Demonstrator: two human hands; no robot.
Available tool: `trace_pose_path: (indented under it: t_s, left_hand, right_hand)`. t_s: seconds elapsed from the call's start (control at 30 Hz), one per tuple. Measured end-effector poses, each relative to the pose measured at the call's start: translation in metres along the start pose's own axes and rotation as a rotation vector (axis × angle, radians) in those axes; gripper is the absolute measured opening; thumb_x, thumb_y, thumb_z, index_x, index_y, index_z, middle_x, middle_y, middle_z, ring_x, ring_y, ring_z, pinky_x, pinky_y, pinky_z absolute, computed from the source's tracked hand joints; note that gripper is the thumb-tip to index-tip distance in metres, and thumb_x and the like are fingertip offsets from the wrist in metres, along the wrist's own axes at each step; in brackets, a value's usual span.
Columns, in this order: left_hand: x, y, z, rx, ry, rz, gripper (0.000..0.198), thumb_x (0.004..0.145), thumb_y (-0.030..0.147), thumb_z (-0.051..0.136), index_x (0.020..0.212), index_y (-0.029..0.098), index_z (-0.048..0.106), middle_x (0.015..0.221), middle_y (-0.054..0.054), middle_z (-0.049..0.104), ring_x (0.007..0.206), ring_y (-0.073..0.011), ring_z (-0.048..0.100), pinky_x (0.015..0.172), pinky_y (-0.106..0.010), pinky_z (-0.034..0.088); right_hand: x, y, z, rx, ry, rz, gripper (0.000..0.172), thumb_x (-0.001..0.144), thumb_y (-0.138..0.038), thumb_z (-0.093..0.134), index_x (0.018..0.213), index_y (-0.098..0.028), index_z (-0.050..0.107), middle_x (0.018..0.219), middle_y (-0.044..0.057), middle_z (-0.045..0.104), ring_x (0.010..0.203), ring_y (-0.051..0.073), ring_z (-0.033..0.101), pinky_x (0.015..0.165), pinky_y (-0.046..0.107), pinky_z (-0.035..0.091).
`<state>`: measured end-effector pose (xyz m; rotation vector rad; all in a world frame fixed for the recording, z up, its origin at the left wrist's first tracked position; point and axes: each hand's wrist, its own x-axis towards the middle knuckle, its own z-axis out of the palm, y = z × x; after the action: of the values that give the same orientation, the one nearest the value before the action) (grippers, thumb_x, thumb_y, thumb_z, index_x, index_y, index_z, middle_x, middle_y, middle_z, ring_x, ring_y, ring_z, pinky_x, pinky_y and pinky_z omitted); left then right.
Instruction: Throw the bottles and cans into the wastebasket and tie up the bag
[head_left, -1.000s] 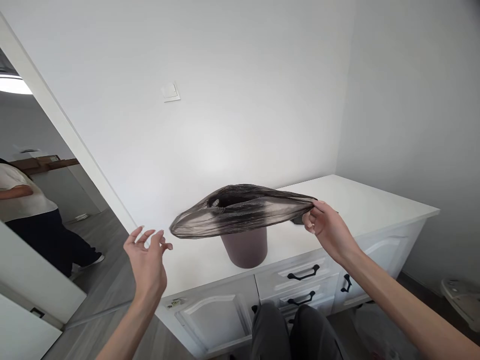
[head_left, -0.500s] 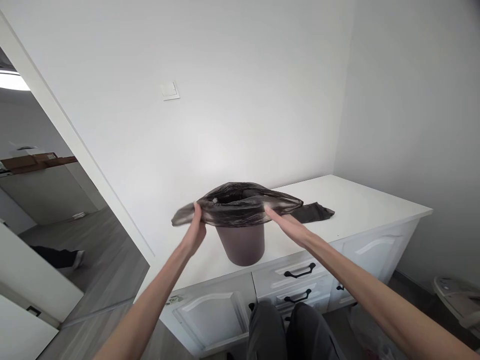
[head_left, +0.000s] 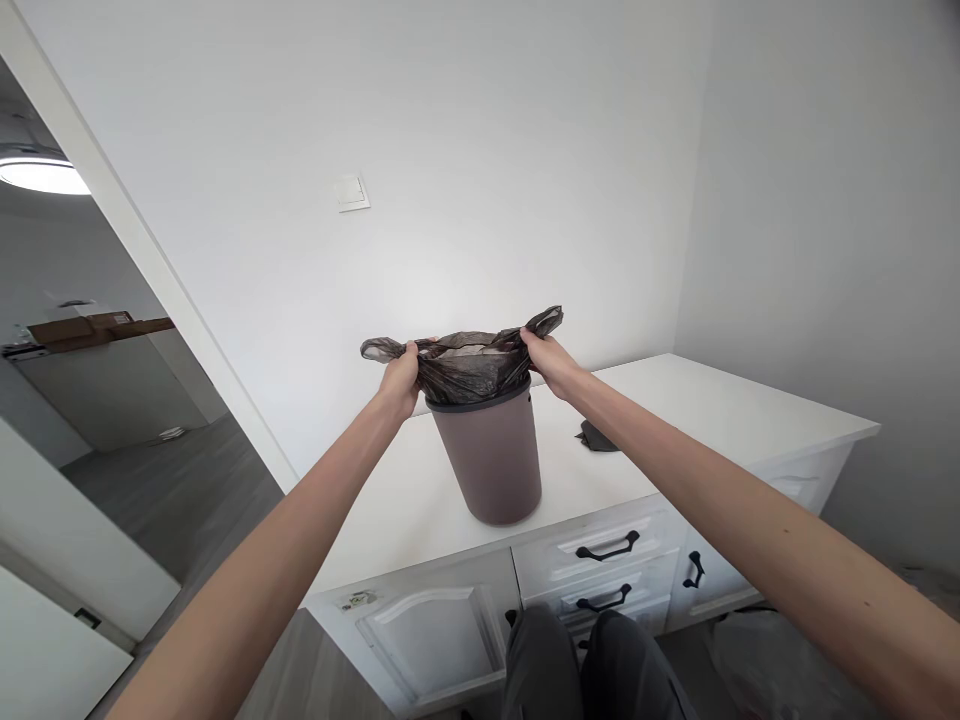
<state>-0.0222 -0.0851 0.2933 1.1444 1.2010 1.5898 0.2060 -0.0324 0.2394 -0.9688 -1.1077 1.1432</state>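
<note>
Since half a second ago, the left hand [head_left: 401, 380] and right hand [head_left: 551, 363] have drawn the sheer black bag [head_left: 471, 376] up and in. It was spread wide over the bin [head_left: 491, 455] then; now it stands bunched above the mouth, and the bin's dark rim [head_left: 480, 404] shows at the front. Each grip is closed on the bag, thumb uppermost, one at either side of the opening, with a loose twist of film poking out beyond each fist.

The bag sits in the mouth of the bin, which rests near the front edge of the white worktop [head_left: 720, 410]. As a judgement, the film will be very light, soft and a bit slippery, stretching or tearing if one spot is pulled hard — gathered folds at opposite sides, as held here, are the safer place to take hold. The bin looks like stiff, light plastic, likely to lift or tip if the bag drags; its rim gives the firmest hold.

Counting: one bag held, one bin, two hands, one dark crumpled piece [head_left: 596, 437] on the worktop, partly hidden by the right forearm — what it is I cannot tell — and one light switch [head_left: 352, 192] on the wall.
</note>
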Motion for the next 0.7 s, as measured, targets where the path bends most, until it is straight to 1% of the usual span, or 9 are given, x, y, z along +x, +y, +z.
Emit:
trace_pose_path:
  t_s: [0.1,0.2,0.3,0.4,0.43,0.5,0.6,0.7]
  left_hand:
    - [0.004,0.003,0.004,-0.093,-0.005,-0.044,0.01,0.088,0.019,0.065,0.092,0.02,0.073,0.095,-0.006,0.078,0.103,-0.0249,0.072,0.093,-0.036,0.057]
    - [0.006,0.007,0.012,-0.148,-0.029,-0.076,0.007,0.085,0.017,0.068,0.09,0.018,0.071,0.084,-0.005,0.075,0.09,-0.0237,0.073,0.086,-0.036,0.059]
    - [0.006,0.007,0.027,-0.185,-0.063,-0.095,0.011,0.088,0.018,0.066,0.097,0.017,0.071,0.083,-0.005,0.073,0.082,-0.0202,0.073,0.083,-0.033,0.059]
    - [0.007,0.005,0.04,-0.182,-0.081,-0.094,0.02,0.093,0.024,0.062,0.108,0.017,0.073,0.089,-0.007,0.076,0.082,-0.0194,0.073,0.084,-0.033,0.058]
    - [0.007,0.005,0.042,-0.175,-0.072,-0.094,0.022,0.094,0.026,0.061,0.11,0.018,0.074,0.09,-0.007,0.076,0.083,-0.0193,0.073,0.085,-0.033,0.058]
    - [0.01,0.004,0.043,-0.167,-0.036,-0.103,0.023,0.093,0.023,0.061,0.109,0.018,0.076,0.092,-0.007,0.077,0.084,-0.0185,0.073,0.087,-0.032,0.056]
    - [0.015,-0.001,0.04,-0.176,0.017,-0.145,0.022,0.087,0.016,0.065,0.105,0.017,0.077,0.089,-0.007,0.076,0.082,-0.018,0.072,0.087,-0.031,0.056]
    - [0.023,-0.012,0.035,-0.202,0.028,-0.19,0.02,0.083,0.013,0.068,0.101,0.015,0.076,0.084,-0.007,0.075,0.078,-0.0188,0.072,0.085,-0.032,0.057]
  right_hand:
    - [0.001,0.0,0.003,0.064,0.045,0.031,0.018,0.1,-0.038,0.051,0.098,-0.025,0.064,0.113,0.005,0.076,0.104,0.02,0.07,0.086,0.029,0.058]
    - [0.002,0.002,0.005,0.064,0.073,0.019,0.015,0.099,-0.036,0.054,0.097,-0.024,0.064,0.113,0.007,0.076,0.107,0.022,0.07,0.086,0.029,0.058]
    - [0.003,0.004,0.01,0.019,0.023,-0.01,0.015,0.096,-0.038,0.061,0.097,-0.023,0.065,0.118,0.009,0.076,0.115,0.024,0.068,0.093,0.031,0.057]
    - [0.005,0.004,0.021,0.009,-0.046,0.003,0.017,0.096,-0.04,0.062,0.099,-0.023,0.067,0.118,0.008,0.076,0.114,0.024,0.068,0.098,0.035,0.056]
    - [0.006,0.003,0.025,0.041,-0.057,0.018,0.017,0.096,-0.039,0.06,0.099,-0.023,0.067,0.115,0.008,0.076,0.112,0.024,0.069,0.098,0.035,0.057]
    - [0.009,0.0,0.031,0.171,-0.037,0.074,0.016,0.099,-0.035,0.055,0.099,-0.023,0.066,0.106,0.006,0.076,0.104,0.022,0.071,0.093,0.034,0.059]
    - [0.016,-0.004,0.035,0.441,0.03,0.2,0.016,0.1,-0.024,0.049,0.096,-0.022,0.064,0.085,0.005,0.074,0.085,0.019,0.072,0.083,0.032,0.062]
    - [0.025,-0.004,0.035,0.678,0.038,0.25,0.018,0.099,-0.015,0.046,0.093,-0.021,0.062,0.07,0.002,0.069,0.07,0.018,0.069,0.073,0.031,0.063]
